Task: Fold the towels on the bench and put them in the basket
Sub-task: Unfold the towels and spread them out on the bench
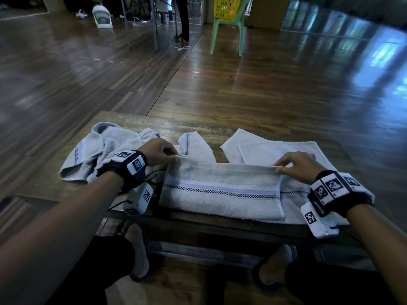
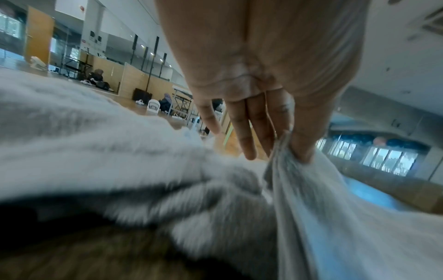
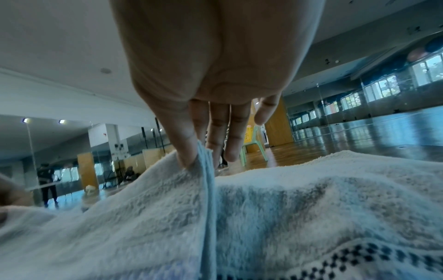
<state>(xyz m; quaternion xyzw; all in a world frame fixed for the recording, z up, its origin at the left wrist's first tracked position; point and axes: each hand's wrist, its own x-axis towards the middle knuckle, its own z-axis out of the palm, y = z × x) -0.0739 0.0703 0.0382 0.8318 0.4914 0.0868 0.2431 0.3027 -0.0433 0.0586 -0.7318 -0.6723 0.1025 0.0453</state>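
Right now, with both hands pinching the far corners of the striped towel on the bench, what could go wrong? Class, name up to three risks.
1. The left hand and right hand grip the striped towel only by thin corner pinches; a corner may slip, skewing the fold.
2. It overlaps the towel beneath, which might drag along.
3. Its near edge lies at the bench edge; it could slide off.
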